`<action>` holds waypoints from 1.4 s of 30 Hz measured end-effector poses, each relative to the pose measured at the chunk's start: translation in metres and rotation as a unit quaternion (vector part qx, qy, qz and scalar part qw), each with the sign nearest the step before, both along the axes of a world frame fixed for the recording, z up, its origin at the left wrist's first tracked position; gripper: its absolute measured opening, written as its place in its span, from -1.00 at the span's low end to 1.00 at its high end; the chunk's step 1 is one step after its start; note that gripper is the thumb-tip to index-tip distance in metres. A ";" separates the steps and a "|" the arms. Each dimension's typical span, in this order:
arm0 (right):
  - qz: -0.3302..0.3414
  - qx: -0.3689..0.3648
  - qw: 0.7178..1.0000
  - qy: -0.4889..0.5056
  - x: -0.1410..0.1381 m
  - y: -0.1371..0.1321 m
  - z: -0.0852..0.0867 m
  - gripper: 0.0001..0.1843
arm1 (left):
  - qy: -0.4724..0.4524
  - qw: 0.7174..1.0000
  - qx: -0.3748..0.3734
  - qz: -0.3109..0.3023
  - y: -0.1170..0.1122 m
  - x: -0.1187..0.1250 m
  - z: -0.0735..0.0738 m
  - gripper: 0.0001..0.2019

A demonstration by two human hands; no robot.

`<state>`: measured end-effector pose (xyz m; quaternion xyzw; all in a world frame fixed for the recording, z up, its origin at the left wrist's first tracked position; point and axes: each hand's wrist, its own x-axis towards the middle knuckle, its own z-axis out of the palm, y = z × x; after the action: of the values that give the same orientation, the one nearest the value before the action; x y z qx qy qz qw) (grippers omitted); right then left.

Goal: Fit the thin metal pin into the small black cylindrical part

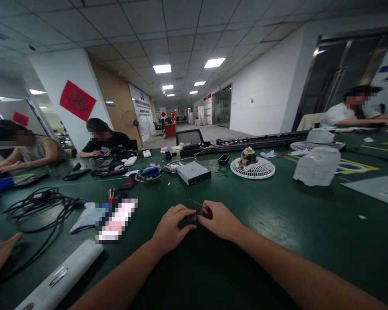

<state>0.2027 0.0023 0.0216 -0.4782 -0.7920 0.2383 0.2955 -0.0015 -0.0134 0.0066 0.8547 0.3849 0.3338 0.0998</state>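
Observation:
Over the green table, my left hand (pixel 172 228) pinches a small dark, roughly cylindrical part (pixel 192 218) between thumb and fingers. Close against it, my right hand (pixel 220 220) is closed, its thumb meeting the part's right side. A thin rod or wire (pixel 196 202) sticks out up and left from the right-hand fingers; its exact kind is too small to tell. Beyond my hands lies a grey box-shaped disc drive (pixel 194 173). To its right, a white round fan grille (pixel 252 168) carries a small motor-like assembly (pixel 248 156).
Black cables (pixel 48 206) and a long white device (pixel 63 275) lie left, near another person's hand (pixel 1 254). A red-handled tool (pixel 111 194) rests beyond a pixelated item. A white plastic housing (pixel 317 167) stands right. Other people sit around the table.

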 end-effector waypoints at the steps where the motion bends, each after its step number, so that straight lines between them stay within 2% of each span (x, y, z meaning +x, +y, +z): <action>1: -0.008 0.003 1.000 -0.021 -0.001 -0.001 0.001 -0.76 | -0.009 1.000 -0.001 0.006 0.000 0.001 0.000 -0.60; 4: -0.016 0.002 0.998 -0.064 -0.002 -0.003 0.004 -0.73 | -0.039 0.998 -0.010 0.038 0.000 0.004 0.001 -0.63; 8: -0.034 -0.024 0.995 -0.085 0.002 0.002 0.003 -0.62 | -0.074 0.990 -0.029 0.121 0.004 0.005 0.001 -0.69; 10: -0.054 -0.026 0.992 -0.115 0.007 0.007 0.001 -0.69 | -0.088 0.981 -0.038 0.166 0.007 0.003 0.000 -0.70; 13: -0.039 -0.024 0.990 -0.134 0.013 0.013 -0.001 -0.76 | -0.109 0.967 -0.052 0.225 0.012 -0.003 -0.002 -0.73; 15: -0.019 0.000 0.991 -0.136 0.015 0.015 -0.001 -0.77 | -0.113 0.962 -0.060 0.242 0.013 -0.005 -0.003 -0.73; 20: -0.009 0.063 0.991 -0.117 0.013 0.014 0.001 -0.71 | -0.098 0.974 -0.062 0.196 0.011 -0.002 -0.002 -0.74; 24: -0.031 0.090 0.982 -0.164 0.013 0.013 0.001 -0.71 | -0.096 0.979 -0.059 0.168 0.009 0.001 -0.001 -0.75; 26: -0.017 0.099 0.980 -0.169 0.014 0.012 0.002 -0.72 | -0.093 0.980 -0.059 0.165 0.008 0.001 0.000 -0.76; 30: 0.021 0.101 0.983 -0.152 0.014 0.009 0.005 -0.72 | -0.073 0.984 -0.057 0.151 0.008 -0.001 0.001 -0.78; 33: -0.005 0.098 0.984 -0.149 0.013 0.008 0.007 -0.71 | -0.067 0.987 -0.052 0.134 0.009 -0.002 0.000 -0.78; 42: -0.037 0.091 0.979 -0.177 0.010 0.005 0.009 -0.69 | -0.063 0.985 -0.064 0.144 0.008 0.000 0.001 -0.76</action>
<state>0.2124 0.0071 0.0305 -0.5134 -0.8317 0.0658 0.2011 -0.0018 -0.0055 0.0077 0.7592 0.5176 0.3730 0.1287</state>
